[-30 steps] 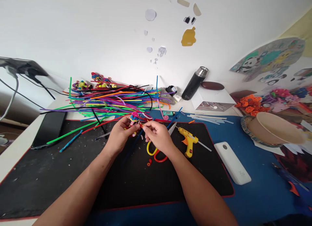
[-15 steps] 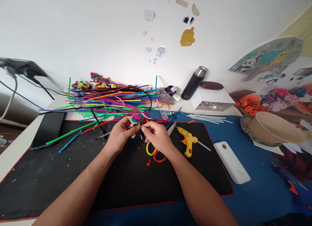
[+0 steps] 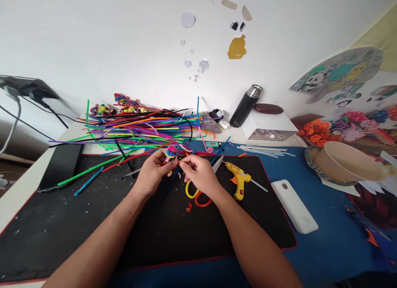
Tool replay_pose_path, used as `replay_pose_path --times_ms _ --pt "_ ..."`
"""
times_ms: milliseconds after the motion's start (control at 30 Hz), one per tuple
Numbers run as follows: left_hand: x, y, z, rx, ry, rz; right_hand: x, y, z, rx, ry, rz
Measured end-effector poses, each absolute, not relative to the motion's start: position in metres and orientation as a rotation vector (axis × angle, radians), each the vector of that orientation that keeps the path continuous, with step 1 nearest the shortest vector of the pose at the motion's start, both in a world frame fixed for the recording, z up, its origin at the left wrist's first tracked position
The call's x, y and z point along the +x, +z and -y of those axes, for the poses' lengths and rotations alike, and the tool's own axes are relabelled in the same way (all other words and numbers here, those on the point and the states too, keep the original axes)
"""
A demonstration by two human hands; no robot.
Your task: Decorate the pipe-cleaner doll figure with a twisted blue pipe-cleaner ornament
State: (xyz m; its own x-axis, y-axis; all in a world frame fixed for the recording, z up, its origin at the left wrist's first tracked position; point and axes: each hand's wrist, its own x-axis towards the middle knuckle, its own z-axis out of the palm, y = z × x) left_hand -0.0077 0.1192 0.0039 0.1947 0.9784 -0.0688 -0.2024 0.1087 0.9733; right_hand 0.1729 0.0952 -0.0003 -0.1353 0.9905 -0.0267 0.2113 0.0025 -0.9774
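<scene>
A small pipe-cleaner doll point(image 3: 170, 152) with a pink and blue top and a yellow band is gripped by my left hand point(image 3: 152, 172), above the black mat. The fingers of my right hand point(image 3: 198, 174) are pinched together at the doll's right side; whatever they hold there is too small to make out. Under and beside my right hand lie scissors point(image 3: 204, 200) with one yellow and one red handle, blades pointing away. A small red and orange coil point(image 3: 189, 207) rests on the mat below the hands.
A heap of coloured pipe cleaners point(image 3: 149, 128) lies along the wall, with finished figures point(image 3: 102, 109) behind it. Right of the scissors is a yellow glue gun point(image 3: 238, 178). A white power bank point(image 3: 294, 206), a black flask point(image 3: 246, 106) and a phone point(image 3: 61, 166) stand or lie around.
The view has shifted very slightly. Both hands keep nearly the same place and hold at the doll.
</scene>
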Motion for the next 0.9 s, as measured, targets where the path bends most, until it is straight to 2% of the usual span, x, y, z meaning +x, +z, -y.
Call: replay_pose_path --times_ms 533,900 --pt "-0.0072 0.0098 -0.1159 1.173 1.123 -1.008 0.1731 0.0019 -0.0959 -1.288 1.309 1.368" --pt "-0.0004 0.0109 -0.12 0.696 1.133 -0.958 0.1749 0.0045 -0.0966 -1.315 1.231 1.357"
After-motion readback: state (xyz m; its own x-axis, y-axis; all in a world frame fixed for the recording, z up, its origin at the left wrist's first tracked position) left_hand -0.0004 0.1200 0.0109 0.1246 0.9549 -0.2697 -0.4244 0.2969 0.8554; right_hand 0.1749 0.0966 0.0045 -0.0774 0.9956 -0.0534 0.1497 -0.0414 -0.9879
